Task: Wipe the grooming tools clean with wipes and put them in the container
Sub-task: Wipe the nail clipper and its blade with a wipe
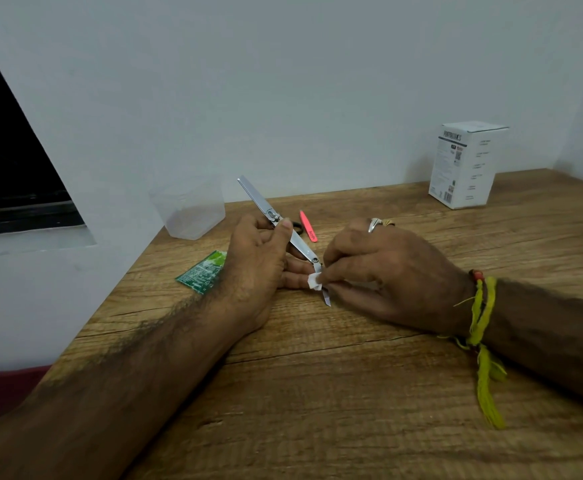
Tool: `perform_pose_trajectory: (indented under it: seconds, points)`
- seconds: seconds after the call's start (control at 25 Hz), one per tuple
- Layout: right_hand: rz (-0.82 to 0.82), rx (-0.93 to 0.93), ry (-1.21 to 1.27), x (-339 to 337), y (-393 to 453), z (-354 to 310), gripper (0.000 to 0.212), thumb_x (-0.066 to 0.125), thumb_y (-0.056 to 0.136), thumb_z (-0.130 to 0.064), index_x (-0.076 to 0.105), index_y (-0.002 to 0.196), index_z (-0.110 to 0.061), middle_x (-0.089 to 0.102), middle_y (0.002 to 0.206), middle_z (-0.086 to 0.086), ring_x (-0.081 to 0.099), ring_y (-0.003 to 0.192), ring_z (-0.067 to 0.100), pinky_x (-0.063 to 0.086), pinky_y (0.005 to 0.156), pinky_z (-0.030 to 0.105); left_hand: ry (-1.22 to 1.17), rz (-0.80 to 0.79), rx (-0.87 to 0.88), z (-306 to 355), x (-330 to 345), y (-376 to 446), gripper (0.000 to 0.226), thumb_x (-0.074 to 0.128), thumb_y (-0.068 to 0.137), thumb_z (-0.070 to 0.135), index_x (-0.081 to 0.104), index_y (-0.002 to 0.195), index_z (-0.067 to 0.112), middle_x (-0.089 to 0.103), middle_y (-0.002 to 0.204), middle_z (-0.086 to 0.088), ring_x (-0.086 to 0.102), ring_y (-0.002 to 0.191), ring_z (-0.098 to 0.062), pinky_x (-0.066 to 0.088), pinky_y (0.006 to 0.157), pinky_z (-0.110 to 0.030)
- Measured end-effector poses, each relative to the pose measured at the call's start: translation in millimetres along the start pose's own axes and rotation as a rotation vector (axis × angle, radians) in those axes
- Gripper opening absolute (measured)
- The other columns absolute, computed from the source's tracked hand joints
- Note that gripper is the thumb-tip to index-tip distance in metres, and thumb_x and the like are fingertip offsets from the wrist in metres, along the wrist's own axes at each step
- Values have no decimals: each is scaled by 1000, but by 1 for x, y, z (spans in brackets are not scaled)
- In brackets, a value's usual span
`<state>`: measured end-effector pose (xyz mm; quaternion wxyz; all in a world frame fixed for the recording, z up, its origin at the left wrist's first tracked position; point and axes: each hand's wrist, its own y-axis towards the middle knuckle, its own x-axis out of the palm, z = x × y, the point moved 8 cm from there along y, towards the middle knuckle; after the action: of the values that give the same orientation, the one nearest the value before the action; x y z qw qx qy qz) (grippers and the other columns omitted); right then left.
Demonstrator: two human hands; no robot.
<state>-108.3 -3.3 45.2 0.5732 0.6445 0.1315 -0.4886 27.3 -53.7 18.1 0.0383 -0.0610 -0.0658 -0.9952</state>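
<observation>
My left hand (260, 261) grips a long silver metal grooming tool (260, 202) near its middle, thumb on top, holding it slanted above the wooden table (352, 393). Its upper end points up and to the left; its lower tip sticks out below my right hand. My right hand (383, 271) pinches a small white wipe (314, 281) around the tool's lower end. A pink tweezer (308, 225) lies on the table just behind my hands. A clear plastic container (189, 211) stands at the table's back left corner against the wall.
A torn green wipe sachet (203, 270) lies left of my left hand. A black ring-shaped thing (298, 226) shows partly behind the tool. A white cardboard box (463, 164) stands at the back right. The table's left edge runs along a white wall.
</observation>
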Motion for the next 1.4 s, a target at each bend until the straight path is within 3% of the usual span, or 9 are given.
perform_pose_trajectory:
  seconds: [0.32, 1.04, 1.24, 1.4]
  points:
    - [-89, -1, 25, 4, -3, -4, 16, 64, 94, -29, 78, 95, -19, 68, 94, -4, 60, 86, 17, 50, 66, 38, 5, -8, -11, 0, 2, -1, 22, 47, 106, 17, 41, 122, 2, 69, 55, -9, 65, 41, -21, 52, 39, -26]
    - [-93, 43, 211, 0, -5, 0, 9, 72, 86, -23, 79, 90, -20, 68, 91, -9, 60, 85, 10, 51, 65, 36, -19, 4, -31, -1, -1, 1, 21, 49, 105, 19, 44, 119, 4, 69, 59, -10, 68, 48, -28, 54, 42, -30]
    - [332, 324, 342, -24, -5, 34, 10, 77, 81, -3, 78, 86, -12, 69, 81, -3, 64, 76, 13, 51, 61, 32, -73, -44, -52, -1, 0, 1, 23, 57, 101, 20, 55, 116, 2, 74, 73, -6, 71, 57, -28, 58, 47, -31]
    - [471, 448, 409, -24, -7, 45, 13, 76, 83, -1, 77, 88, -13, 68, 80, 0, 65, 75, 17, 52, 56, 31, -105, -129, -56, 4, 8, -3, 20, 53, 103, 16, 61, 117, 5, 73, 84, -9, 73, 66, -23, 43, 36, -20]
